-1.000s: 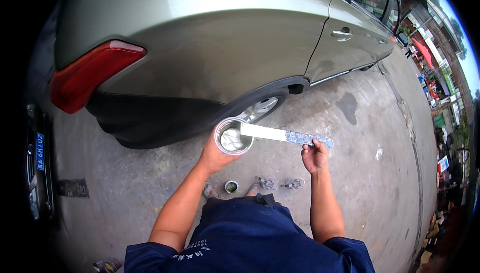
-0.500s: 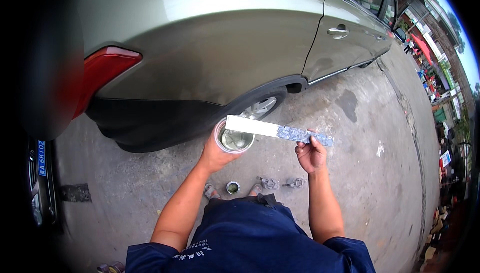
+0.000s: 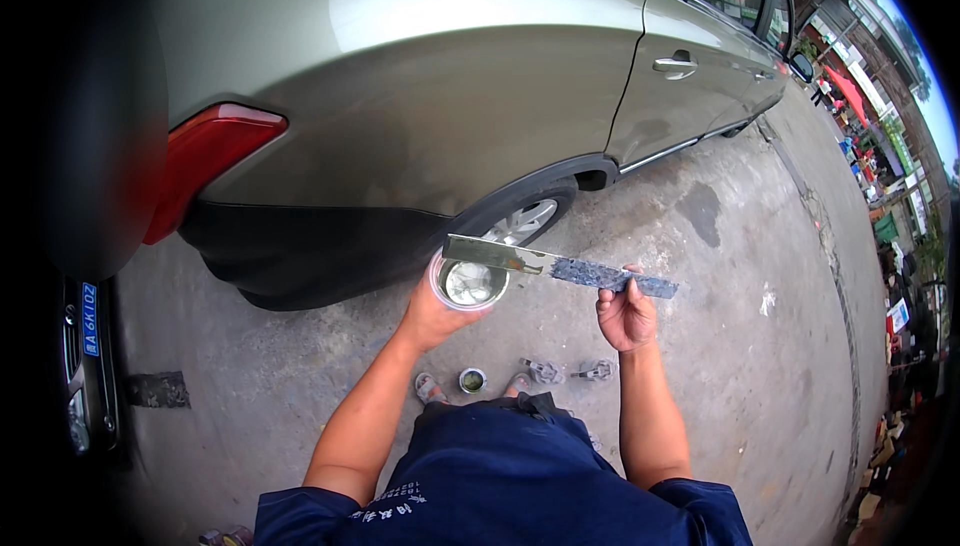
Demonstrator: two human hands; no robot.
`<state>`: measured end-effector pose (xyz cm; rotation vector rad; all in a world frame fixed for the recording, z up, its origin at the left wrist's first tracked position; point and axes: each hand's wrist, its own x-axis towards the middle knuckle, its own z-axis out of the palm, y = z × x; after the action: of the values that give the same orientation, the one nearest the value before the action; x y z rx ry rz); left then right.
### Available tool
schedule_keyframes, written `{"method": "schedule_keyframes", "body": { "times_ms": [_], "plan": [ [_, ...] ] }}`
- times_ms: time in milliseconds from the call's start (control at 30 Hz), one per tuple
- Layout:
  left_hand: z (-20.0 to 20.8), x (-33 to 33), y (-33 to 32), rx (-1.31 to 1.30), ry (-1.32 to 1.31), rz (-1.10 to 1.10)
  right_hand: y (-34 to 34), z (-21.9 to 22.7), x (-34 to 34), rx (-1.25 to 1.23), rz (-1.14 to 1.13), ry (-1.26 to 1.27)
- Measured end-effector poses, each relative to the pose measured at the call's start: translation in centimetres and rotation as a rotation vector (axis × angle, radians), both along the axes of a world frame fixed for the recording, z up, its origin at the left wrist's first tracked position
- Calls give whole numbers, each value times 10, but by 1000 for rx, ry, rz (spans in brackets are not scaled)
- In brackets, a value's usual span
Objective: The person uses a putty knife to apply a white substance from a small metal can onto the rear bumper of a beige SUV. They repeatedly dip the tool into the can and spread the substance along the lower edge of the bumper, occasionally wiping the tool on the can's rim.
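My left hand (image 3: 437,308) is wrapped round a clear plastic cup (image 3: 470,288) with a pale layer of liquid or residue at its bottom. Between thumb and fingers, my right hand (image 3: 627,316) grips the paint-crusted blue-grey end of a long flat stirring stick (image 3: 495,255). The stick runs leftward, and its far end, greyish with olive smears, lies over the cup's far rim; whether it touches the rim I cannot tell. Just ahead stands the olive-beige car (image 3: 420,116), with the cup held near its rear wheel (image 3: 530,214).
By my feet on the concrete floor (image 3: 720,366) stands a small open can (image 3: 472,380). Two greyish spray-gun-like tools (image 3: 546,371) lie to its right. The red tail light (image 3: 220,151) juts out at left, and a dark car (image 3: 88,366) is parked beyond.
The stick has turned in my right hand, so its pale face now looks darker and smeared. Its left end has shifted slightly left. My left hand keeps the cup nearly in place.
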<state>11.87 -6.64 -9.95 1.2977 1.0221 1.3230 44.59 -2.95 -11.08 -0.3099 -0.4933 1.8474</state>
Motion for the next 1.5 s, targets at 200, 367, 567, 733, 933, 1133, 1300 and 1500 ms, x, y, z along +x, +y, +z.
{"method": "schedule_keyframes", "body": {
  "times_ms": [200, 367, 567, 733, 933, 1133, 1300, 1500],
  "plan": [
    [8, -9, -7, -3, -45, 25, -24, -13, 60, -5, -67, -8],
    [12, -7, -6, -7, -26, 23, -10, 16, 51, 174, -78, 130],
    [7, 8, -2, 17, 24, -8, 6, 30, -4, 121, -54, 153],
    [19, 6, -4, 21, 137, 38, -2, 6, -13, 7, -31, 72],
    [20, 0, -8, 34, 141, 79, -3, -17, 6, -87, -17, -78],
    [7, -10, -11, 3, 212, 103, -1, -20, 63, -65, -26, -228],
    [10, -8, -12, -2, 205, 97, -2, 8, 79, 24, -103, -212],
    [10, -1, -5, 17, 152, 31, 5, 20, 31, 35, -3, -286]
  ]
}}
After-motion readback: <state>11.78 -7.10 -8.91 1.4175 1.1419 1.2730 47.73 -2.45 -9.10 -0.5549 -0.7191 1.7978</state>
